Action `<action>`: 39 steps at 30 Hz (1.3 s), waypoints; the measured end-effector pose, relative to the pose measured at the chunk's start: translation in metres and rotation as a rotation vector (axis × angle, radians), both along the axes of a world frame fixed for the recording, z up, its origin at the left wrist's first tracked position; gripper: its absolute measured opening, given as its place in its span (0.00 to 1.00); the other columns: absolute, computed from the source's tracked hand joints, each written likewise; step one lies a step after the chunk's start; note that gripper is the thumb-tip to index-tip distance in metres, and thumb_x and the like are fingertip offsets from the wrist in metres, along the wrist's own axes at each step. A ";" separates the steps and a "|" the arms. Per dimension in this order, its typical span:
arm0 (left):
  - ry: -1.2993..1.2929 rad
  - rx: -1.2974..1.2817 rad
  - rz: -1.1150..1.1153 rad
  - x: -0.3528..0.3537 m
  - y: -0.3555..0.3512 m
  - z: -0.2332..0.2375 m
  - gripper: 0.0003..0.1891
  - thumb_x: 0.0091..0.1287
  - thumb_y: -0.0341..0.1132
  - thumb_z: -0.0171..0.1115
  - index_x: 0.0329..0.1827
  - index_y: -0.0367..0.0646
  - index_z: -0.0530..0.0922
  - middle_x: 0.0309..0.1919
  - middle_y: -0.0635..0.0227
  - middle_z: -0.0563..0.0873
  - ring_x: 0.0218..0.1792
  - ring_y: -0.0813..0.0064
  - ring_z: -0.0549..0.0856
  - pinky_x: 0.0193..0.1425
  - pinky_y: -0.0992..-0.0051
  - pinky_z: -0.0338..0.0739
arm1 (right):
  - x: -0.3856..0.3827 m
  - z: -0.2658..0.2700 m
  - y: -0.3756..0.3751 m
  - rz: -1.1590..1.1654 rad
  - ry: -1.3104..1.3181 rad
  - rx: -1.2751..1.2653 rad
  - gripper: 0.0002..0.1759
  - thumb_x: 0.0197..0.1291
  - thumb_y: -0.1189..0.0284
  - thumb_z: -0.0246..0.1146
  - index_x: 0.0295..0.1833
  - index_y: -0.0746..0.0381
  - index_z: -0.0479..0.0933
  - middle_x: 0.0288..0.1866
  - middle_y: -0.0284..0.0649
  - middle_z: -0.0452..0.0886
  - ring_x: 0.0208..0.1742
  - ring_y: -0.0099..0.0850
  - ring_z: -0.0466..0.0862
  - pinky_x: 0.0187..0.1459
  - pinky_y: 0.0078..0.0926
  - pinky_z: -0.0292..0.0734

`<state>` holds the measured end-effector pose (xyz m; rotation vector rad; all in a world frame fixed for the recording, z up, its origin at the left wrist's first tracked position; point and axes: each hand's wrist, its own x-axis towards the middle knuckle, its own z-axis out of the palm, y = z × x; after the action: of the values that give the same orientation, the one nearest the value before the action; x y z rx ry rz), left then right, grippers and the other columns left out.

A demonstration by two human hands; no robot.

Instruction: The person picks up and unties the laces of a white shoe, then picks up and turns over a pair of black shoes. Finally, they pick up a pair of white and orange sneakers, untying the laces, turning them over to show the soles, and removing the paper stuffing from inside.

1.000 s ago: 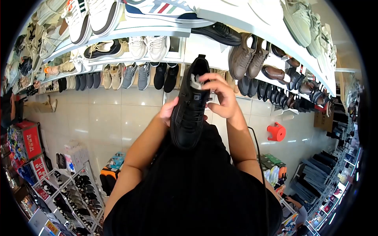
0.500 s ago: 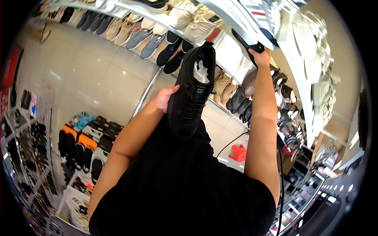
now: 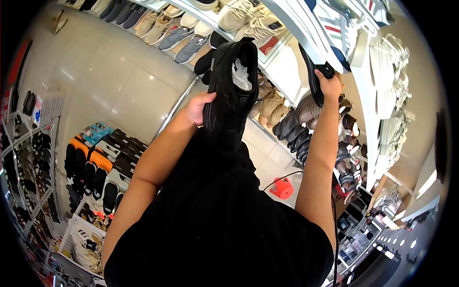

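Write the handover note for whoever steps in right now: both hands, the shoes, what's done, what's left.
Left hand: closed on the black shoe, held in front of the chest, with white paper stuffing in its opening.
Right hand: raised, gripping a second black shoe at the edge of the white shelf.
Done: the first shoe is off the shelf and in hand.
Left: the second shoe is gripped but not clear of the shelf, and the two shoes are apart.

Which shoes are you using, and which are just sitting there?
In use: black lace-up shoe stuffed with white paper, in left hand; second black shoe, gripped by right hand.
Just sitting: grey mesh sneakers; tan sneakers; red plastic stool.
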<state>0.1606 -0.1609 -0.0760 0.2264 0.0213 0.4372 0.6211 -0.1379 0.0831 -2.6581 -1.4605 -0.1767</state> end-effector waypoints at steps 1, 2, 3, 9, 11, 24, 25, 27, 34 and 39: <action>0.013 0.001 -0.012 0.006 0.000 -0.002 0.48 0.69 0.60 0.64 0.82 0.33 0.60 0.74 0.34 0.72 0.74 0.43 0.75 0.76 0.47 0.71 | 0.002 -0.006 -0.004 0.110 0.023 0.136 0.48 0.51 0.48 0.79 0.73 0.61 0.73 0.60 0.49 0.88 0.63 0.47 0.86 0.67 0.41 0.74; 0.025 0.001 -0.024 0.012 0.001 -0.003 0.48 0.69 0.60 0.63 0.82 0.33 0.60 0.74 0.34 0.72 0.74 0.44 0.75 0.76 0.47 0.71 | 0.004 -0.010 -0.008 0.064 0.102 0.165 0.41 0.50 0.51 0.81 0.66 0.62 0.80 0.56 0.50 0.89 0.60 0.44 0.88 0.62 0.37 0.79; 0.039 -0.003 -0.034 0.018 0.002 0.000 0.48 0.69 0.60 0.63 0.82 0.33 0.60 0.74 0.33 0.71 0.74 0.44 0.75 0.76 0.48 0.71 | 0.007 -0.013 -0.010 0.037 0.196 0.134 0.43 0.48 0.50 0.81 0.68 0.57 0.78 0.58 0.49 0.88 0.59 0.48 0.87 0.61 0.40 0.80; 0.003 0.071 -0.122 0.049 -0.005 0.055 0.50 0.68 0.59 0.61 0.86 0.36 0.53 0.84 0.54 0.60 0.78 0.44 0.69 0.78 0.48 0.71 | -0.010 -0.006 -0.024 0.181 0.096 0.308 0.39 0.49 0.57 0.82 0.65 0.60 0.80 0.55 0.50 0.88 0.57 0.48 0.88 0.60 0.39 0.81; -0.066 0.080 -0.162 0.060 -0.009 0.061 0.49 0.71 0.56 0.60 0.86 0.37 0.50 0.84 0.52 0.58 0.79 0.43 0.68 0.78 0.47 0.70 | -0.005 -0.013 -0.032 0.204 0.058 0.351 0.39 0.49 0.55 0.81 0.66 0.59 0.80 0.54 0.50 0.88 0.56 0.48 0.88 0.60 0.40 0.81; 0.048 -0.031 0.008 0.203 -0.020 0.019 0.45 0.75 0.59 0.56 0.85 0.37 0.55 0.80 0.40 0.65 0.80 0.45 0.66 0.84 0.45 0.58 | 0.013 -0.006 -0.031 0.243 0.199 0.322 0.38 0.51 0.58 0.78 0.68 0.57 0.77 0.56 0.57 0.85 0.59 0.55 0.84 0.62 0.48 0.80; 0.046 -0.084 0.045 0.221 -0.018 0.016 0.45 0.75 0.59 0.56 0.84 0.37 0.57 0.80 0.41 0.66 0.80 0.45 0.67 0.84 0.45 0.58 | 0.023 -0.011 -0.027 0.267 0.207 0.282 0.37 0.51 0.56 0.78 0.67 0.54 0.78 0.56 0.52 0.87 0.58 0.52 0.86 0.60 0.46 0.81; 0.031 -0.191 0.091 0.250 -0.016 0.010 0.44 0.74 0.59 0.57 0.83 0.37 0.60 0.79 0.44 0.68 0.78 0.45 0.69 0.84 0.46 0.59 | 0.028 -0.004 -0.024 0.345 0.158 0.257 0.36 0.53 0.52 0.77 0.67 0.50 0.79 0.57 0.45 0.88 0.57 0.46 0.87 0.58 0.43 0.82; -0.103 -0.341 0.287 0.305 -0.034 -0.014 0.32 0.72 0.46 0.62 0.74 0.36 0.73 0.68 0.51 0.82 0.70 0.48 0.79 0.79 0.48 0.67 | 0.029 -0.007 -0.039 0.531 0.225 0.360 0.41 0.49 0.58 0.82 0.68 0.55 0.77 0.57 0.46 0.85 0.57 0.44 0.87 0.57 0.40 0.83; -0.281 -0.304 0.322 0.299 -0.059 -0.028 0.34 0.68 0.43 0.64 0.75 0.36 0.72 0.70 0.49 0.81 0.71 0.46 0.79 0.79 0.46 0.66 | 0.008 -0.010 -0.078 0.549 0.270 0.495 0.39 0.49 0.60 0.82 0.67 0.57 0.78 0.54 0.47 0.85 0.53 0.43 0.87 0.55 0.37 0.83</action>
<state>0.4594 -0.2203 -0.1036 -0.1424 -0.1526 0.7752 0.6294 -0.2156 0.0728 -1.7566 -1.7102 -0.1059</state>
